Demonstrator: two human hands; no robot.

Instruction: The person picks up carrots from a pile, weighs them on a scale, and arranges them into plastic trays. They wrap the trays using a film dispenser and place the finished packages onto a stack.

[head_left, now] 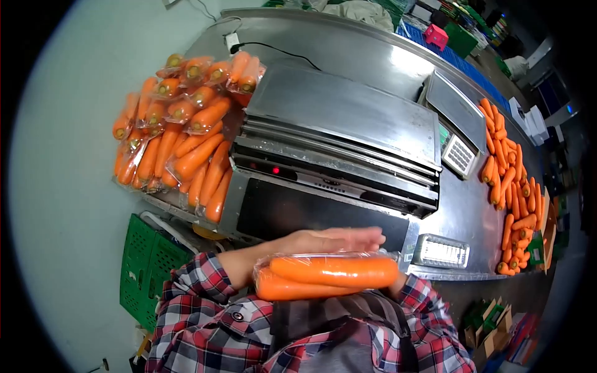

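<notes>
Two carrots (333,271), right hand (397,285) mostly hidden.

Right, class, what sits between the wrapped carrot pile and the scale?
A steel machine lies between the wrapped carrot pile and the scale, in the head view.

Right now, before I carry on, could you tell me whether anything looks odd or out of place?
Nothing visible looks spilled or damaged. Slightly untidy: the black cord lies loose across the steel bench behind the flat-topped machine, and the bagged carrots crowd the near edge.
</notes>
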